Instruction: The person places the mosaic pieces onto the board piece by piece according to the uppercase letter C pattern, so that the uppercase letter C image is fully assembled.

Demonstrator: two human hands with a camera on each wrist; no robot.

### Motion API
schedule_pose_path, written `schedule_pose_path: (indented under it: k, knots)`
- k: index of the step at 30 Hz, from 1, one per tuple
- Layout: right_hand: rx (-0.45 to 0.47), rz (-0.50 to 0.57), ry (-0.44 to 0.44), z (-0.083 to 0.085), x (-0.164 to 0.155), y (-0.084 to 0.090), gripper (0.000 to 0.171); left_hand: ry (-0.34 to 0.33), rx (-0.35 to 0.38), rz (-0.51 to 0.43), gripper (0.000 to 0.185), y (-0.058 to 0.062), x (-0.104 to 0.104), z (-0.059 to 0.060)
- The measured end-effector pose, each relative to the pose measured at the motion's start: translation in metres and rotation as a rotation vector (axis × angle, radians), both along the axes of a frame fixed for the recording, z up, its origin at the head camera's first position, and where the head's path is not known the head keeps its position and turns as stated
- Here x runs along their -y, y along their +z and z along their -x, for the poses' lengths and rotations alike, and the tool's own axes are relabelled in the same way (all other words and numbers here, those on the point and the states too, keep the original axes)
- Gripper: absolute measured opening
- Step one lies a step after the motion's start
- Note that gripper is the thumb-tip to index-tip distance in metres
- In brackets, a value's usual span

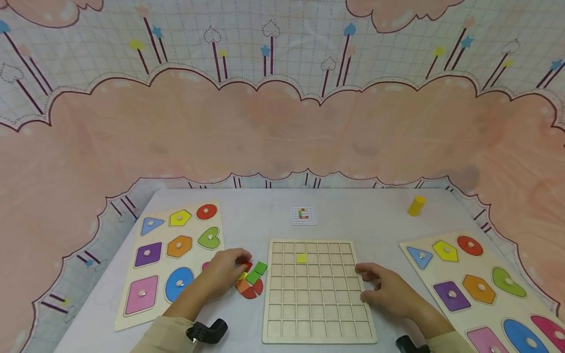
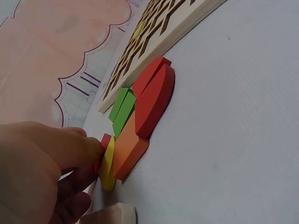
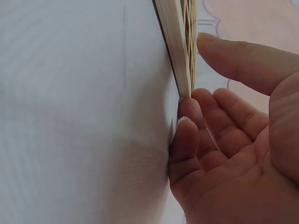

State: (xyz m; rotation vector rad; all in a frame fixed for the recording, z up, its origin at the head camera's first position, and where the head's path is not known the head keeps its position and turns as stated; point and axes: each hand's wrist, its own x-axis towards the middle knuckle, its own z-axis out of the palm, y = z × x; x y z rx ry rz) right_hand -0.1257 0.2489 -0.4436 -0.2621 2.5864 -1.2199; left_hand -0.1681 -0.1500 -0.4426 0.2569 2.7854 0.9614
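Observation:
My left hand [image 1: 226,269] reaches over a small cluster of coloured wooden blocks left of the grid board. In the left wrist view its thumb and fingers pinch a red block [image 2: 105,140], partly hidden, beside a yellow block [image 2: 108,168]. Green blocks [image 2: 124,109], an orange block [image 2: 131,147] and red curved blocks [image 2: 156,100] lie against one another there. The wooden grid board [image 1: 320,341] has one yellow piece [image 1: 301,258] in a cell of its upper part. At the board's right edge, my right hand [image 1: 390,289] rests with loosely bent fingers, fingertips right at the rim.
Behind the board lies a small pattern card [image 1: 304,215]. A yellow cylinder [image 1: 416,206] stands at the back right. Knobbed shape-puzzle boards lie on both sides, one at left [image 1: 154,215] and one at right [image 1: 481,267]. A patterned cloth [image 1: 282,132] hangs behind the table.

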Motion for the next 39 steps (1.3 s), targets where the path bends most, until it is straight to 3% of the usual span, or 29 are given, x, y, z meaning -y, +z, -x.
schedule_pose_path:
  k: [11, 20, 31, 39]
  knots:
    - [0.008, -0.037, -0.061, -0.0017, 0.0046, -0.0007, 0.064, -0.022, 0.031, -0.012, 0.033, 0.0013, -0.0003, 0.0021]
    - [-0.004, -0.063, -0.058, -0.0029, 0.0094, 0.0022, 0.064, -0.014, 0.056, -0.039, 0.031, 0.0007, -0.0002, -0.0004]
    - [0.023, -0.083, -0.031, -0.0016, 0.0089, 0.0051, 0.068, -0.030, 0.006, -0.035, 0.015, -0.0005, -0.0005, -0.0039]
    - [0.019, -0.085, -0.022, -0.0020, 0.0089, 0.0061, 0.068, -0.059, 0.008, -0.009, 0.021, -0.0004, 0.0001, -0.0028]
